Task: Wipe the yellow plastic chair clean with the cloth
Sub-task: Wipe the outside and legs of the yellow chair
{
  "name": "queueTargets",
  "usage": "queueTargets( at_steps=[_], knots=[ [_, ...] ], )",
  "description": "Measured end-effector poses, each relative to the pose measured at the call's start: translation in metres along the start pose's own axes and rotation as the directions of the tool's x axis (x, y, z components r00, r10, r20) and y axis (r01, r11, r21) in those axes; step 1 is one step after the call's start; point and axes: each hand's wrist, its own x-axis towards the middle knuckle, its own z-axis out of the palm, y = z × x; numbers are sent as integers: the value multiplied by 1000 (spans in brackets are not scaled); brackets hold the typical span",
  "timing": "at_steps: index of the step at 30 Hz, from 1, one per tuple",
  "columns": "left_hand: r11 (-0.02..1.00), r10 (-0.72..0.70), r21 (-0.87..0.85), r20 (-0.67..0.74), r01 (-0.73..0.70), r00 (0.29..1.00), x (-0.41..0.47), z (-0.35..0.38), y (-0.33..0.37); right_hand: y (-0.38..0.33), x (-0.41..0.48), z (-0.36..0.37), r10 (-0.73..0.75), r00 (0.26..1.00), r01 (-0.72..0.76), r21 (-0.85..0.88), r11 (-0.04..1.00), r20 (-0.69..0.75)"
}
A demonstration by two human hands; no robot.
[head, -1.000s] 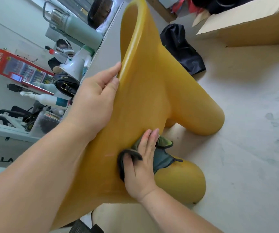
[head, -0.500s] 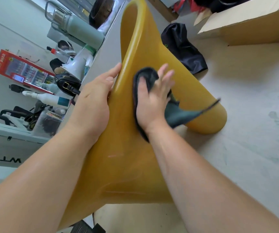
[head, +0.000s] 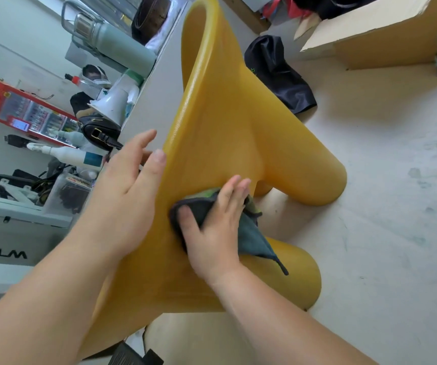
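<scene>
Gleaming yellow chair (head: 225,127), bunched dark cloth (head: 251,237) against it

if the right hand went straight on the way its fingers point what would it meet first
The right hand, flat on the cloth, points up the yellow chair. It would probably first meet the fold where the upper leg branches off, though depth is unclear.
</scene>
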Motion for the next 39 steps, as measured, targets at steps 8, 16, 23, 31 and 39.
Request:
queueTargets(
  at_steps=[8,16,23,31,39],
  knots=[
    [983,-44,-168,152,70,987,-54,-10,-49,7,11,14,-339,927,319,-139,937,-158],
    [992,-9,-122,179,31,984,-55,-7,-48,71,-14,2,142,988,-128,-181,975,62],
    [992,-27,-113,174,47,984,-57,-6,-38,130,-68,-24,224,968,-154,-437,886,113],
    [997,12,-73,147,-2,989,-58,-6,-45,53,-52,14,228,974,-220,-220,950,9],
    [995,10,-97,126,3,992,-59,-3,-47,68,-54,18,-76,994,98,-300,949,83]
  ],
)
